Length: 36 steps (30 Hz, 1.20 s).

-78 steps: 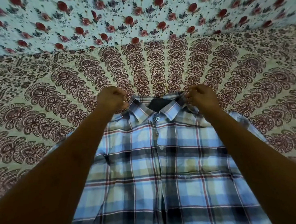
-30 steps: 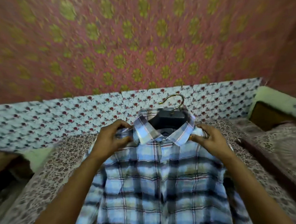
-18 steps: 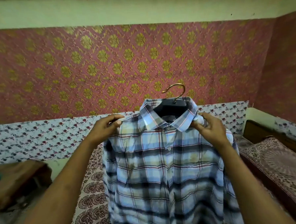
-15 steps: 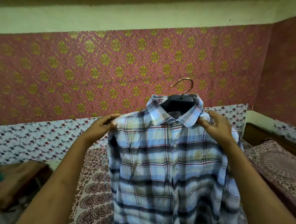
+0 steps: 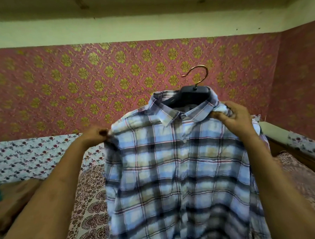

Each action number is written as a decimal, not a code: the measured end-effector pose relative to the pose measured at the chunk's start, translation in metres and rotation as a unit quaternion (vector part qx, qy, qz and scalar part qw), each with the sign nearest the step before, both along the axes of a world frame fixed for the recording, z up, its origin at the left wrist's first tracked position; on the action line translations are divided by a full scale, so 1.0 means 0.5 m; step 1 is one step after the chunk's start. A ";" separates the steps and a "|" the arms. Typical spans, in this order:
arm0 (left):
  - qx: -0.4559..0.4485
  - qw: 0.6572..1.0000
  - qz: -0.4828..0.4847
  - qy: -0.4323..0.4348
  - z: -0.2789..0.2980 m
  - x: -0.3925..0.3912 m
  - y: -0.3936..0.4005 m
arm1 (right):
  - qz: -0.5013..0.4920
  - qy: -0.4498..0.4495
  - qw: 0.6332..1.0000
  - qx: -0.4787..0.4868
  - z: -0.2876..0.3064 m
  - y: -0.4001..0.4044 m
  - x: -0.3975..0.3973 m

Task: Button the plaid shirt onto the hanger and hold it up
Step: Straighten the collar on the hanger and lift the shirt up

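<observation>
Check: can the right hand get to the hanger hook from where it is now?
Probably yes. The hook stands bare above the collar, up and left of the right hand, with nothing between. But that hand is pinching the plaid shirt at the shoulder, so it must let go; the left hand holds the other shoulder.

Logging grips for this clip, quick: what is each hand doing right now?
Left hand: closed, pinching the shirt at its shoulder edge.
Right hand: closed, gripping bunched shirt fabric at the other shoulder, beside the collar.
</observation>
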<state>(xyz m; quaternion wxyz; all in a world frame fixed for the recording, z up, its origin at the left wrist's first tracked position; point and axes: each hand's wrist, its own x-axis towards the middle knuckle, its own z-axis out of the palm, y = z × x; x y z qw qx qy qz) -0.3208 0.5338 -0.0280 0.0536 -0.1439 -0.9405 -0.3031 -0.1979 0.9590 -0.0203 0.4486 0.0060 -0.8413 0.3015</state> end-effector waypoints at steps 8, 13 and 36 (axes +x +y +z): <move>0.196 0.967 -0.157 -0.045 0.026 0.043 0.090 | -0.011 -0.019 0.998 0.056 -0.002 -0.032 -0.010; 0.218 0.966 -0.129 0.050 -0.009 0.031 0.119 | -0.019 -0.014 0.998 0.060 -0.008 -0.028 -0.016; 0.165 0.964 -0.171 0.124 -0.017 0.013 0.158 | 0.085 -0.068 0.991 -0.073 -0.066 -0.067 -0.023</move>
